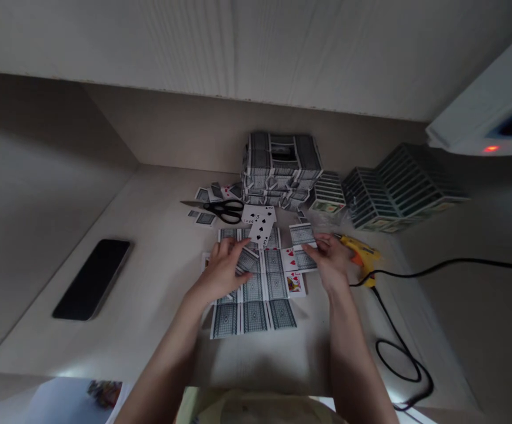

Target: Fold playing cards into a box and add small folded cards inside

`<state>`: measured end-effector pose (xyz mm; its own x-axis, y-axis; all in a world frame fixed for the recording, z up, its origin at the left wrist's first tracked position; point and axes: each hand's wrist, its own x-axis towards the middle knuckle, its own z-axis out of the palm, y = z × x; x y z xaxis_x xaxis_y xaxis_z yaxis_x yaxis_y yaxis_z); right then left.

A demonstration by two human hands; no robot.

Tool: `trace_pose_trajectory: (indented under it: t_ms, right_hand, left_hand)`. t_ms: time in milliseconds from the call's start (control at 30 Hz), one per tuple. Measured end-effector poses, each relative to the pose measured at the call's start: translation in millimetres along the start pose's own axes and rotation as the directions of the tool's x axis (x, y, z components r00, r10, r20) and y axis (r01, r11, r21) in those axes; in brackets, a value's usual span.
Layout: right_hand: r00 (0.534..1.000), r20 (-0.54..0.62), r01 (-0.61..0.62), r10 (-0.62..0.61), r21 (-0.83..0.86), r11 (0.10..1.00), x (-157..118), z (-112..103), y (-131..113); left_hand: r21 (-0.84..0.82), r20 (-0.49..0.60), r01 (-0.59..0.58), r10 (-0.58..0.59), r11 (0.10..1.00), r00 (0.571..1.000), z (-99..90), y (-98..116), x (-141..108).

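Observation:
A flat panel of joined playing cards [253, 287], mostly backs up, lies on the table below my hands. Over its left part is my left hand [223, 272], thumb and fingers curled around a small folded card piece [248, 261]. My right hand [330, 259] is at the panel's upper right, its thumb and fingers closed on the edge of a folded card piece [303, 246] with its back pattern showing. Two face-up spade cards [262, 227] overlap the panel's top edge. A jack of hearts [295, 284] sticks out at its right side.
Black scissors [224, 208] lie among card scraps [205, 218]. Behind stands a built card box [281, 168], with card stacks [392, 191] to its right. A yellow glue gun [362, 254] and its black cord [401, 347] lie right of my right hand. A phone [92, 280] rests at left.

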<state>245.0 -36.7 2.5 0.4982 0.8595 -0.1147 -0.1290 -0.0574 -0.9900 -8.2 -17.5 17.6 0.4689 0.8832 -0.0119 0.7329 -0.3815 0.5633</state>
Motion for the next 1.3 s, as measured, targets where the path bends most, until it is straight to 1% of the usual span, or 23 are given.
trace_pose_trajectory:
  t_ms: [67, 133, 200, 267, 367, 433, 500, 567, 667, 733, 833, 933, 1133, 1300]
  right_hand:
    - [1.000, -0.011, -0.015, 0.015, 0.025, 1.000, 0.6, -1.5, -2.0]
    - [1.000, 0.003, -0.026, 0.026, 0.011, 1.000, 0.8, -2.3, -5.1]
    - [0.999, 0.036, -0.035, 0.037, -0.054, 0.998, 0.9, -3.8, -8.9]
    - [0.998, 0.054, -0.037, 0.046, -0.150, 0.988, 1.0, -7.3, -12.6]
    - [0.998, 0.052, -0.020, 0.039, -0.322, 0.947, 0.9, -17.1, -14.5]
    - [0.998, 0.047, -0.022, 0.044, -0.405, 0.914, -0.3, -25.2, -11.5]
    - [0.997, 0.038, -0.039, 0.060, -0.421, 0.906, -2.5, -32.2, -5.0]
    - [0.996, 0.043, -0.053, 0.073, -0.356, 0.933, -5.3, -36.8, 3.7]
    - [0.990, 0.085, -0.083, 0.108, -0.258, 0.963, -8.9, -39.3, 15.4]
    - [0.986, 0.106, -0.091, 0.126, -0.288, 0.953, -10.4, -39.8, 19.3]
    - [0.988, 0.088, -0.082, 0.126, -0.389, 0.918, -11.6, -40.9, 19.1]
    - [0.988, 0.073, -0.089, 0.134, -0.443, 0.892, -11.7, -41.7, 16.6]
    - [0.980, 0.139, -0.071, 0.141, -0.418, 0.905, -11.0, -39.8, 16.8]
    - [0.983, 0.140, -0.041, 0.115, -0.449, 0.893, -9.7, -40.3, 13.9]
  left_hand:
    - [0.029, -0.024, -0.014, 0.015, 0.999, 1.000, -5.5, 8.9, -2.0]
    - [0.021, -0.024, -0.066, 0.067, 0.998, 0.997, -11.6, 19.1, -3.5]
    - [-0.025, 0.020, -0.140, 0.141, 0.990, 0.990, -15.4, 29.4, -4.0]
    - [-0.075, 0.083, -0.205, 0.211, 0.976, 0.974, -14.0, 38.8, -2.9]
    - [-0.121, 0.173, -0.285, 0.303, 0.951, 0.937, -1.4, 49.0, 2.4]
    - [-0.135, 0.184, -0.322, 0.343, 0.937, 0.921, 11.7, 52.0, 7.2]
    - [-0.118, 0.157, -0.357, 0.373, 0.927, 0.915, 25.0, 52.1, 11.0]
    - [-0.082, 0.143, -0.390, 0.398, 0.917, 0.906, 36.4, 50.1, 12.5]
    - [-0.006, 0.136, -0.418, 0.415, 0.908, 0.899, 46.8, 46.8, 10.3]
    - [0.039, 0.130, -0.429, 0.421, 0.902, 0.897, 49.6, 45.9, 7.7]
    - [0.087, 0.116, -0.437, 0.427, 0.895, 0.897, 50.8, 46.6, 5.1]
    - [0.134, 0.094, -0.430, 0.420, 0.893, 0.902, 51.7, 47.9, 4.1]
    - [0.186, 0.057, -0.436, 0.433, 0.881, 0.900, 54.0, 48.7, 3.6]
    - [0.184, 0.047, -0.430, 0.429, 0.884, 0.902, 54.7, 48.4, 3.7]
